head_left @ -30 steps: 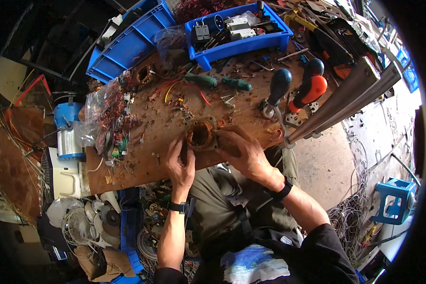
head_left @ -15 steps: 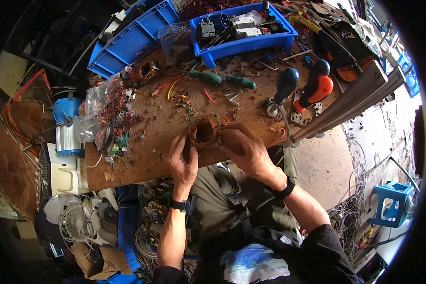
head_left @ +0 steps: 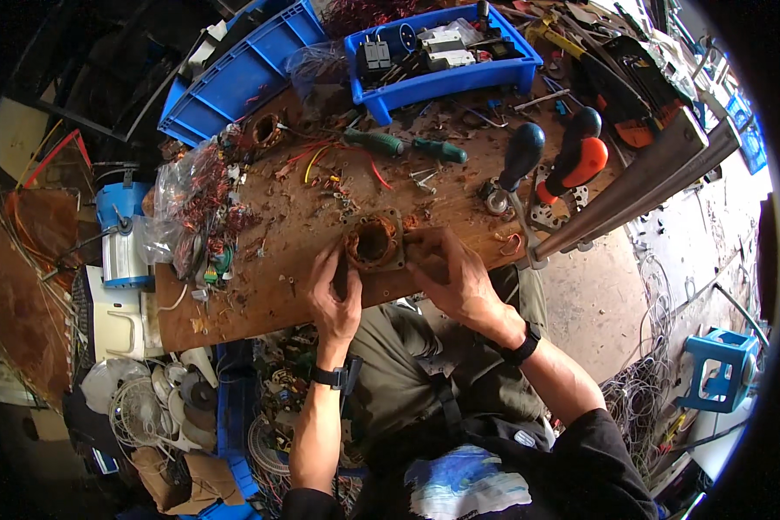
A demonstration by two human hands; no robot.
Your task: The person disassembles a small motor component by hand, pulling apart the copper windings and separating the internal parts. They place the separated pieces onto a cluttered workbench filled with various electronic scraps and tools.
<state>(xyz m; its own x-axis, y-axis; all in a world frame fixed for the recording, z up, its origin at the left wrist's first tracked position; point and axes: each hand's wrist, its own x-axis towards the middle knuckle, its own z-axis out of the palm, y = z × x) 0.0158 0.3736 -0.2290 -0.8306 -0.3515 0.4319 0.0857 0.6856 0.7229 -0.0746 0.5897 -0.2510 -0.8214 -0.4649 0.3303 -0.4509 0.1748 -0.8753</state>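
1. The wooden workbench (head_left: 260, 299) runs from near left to far right, littered with wire scraps, screws and tools.
2. A blue plastic bin (head_left: 446, 78) sits at the far edge of the bench, holding electrical parts; a second, empty blue tray (head_left: 234, 82) lies tilted to its left.
3. A clear bag of copper wire (head_left: 195, 208) rests on the left part of the bench.
4. Two handled tools stand to the right: a dark blue-handled tool (head_left: 520, 156) and just beside it an orange and black one (head_left: 576, 160).
5. Two green-handled screwdrivers (head_left: 407, 146) lie end to end on the far middle of the bench.
6. The right hand (head_left: 451, 273) curls around the right side of the motor stator, gripping it.
7. The left hand (head_left: 334, 290) presses against the stator's left side, fingers (head_left: 328, 260) bent along its edge, holding it too.
8. The motor stator (head_left: 374, 244), a square-framed piece with copper windings around a round hollow, sits on the bench near its front edge, between the two hands, opening upward.
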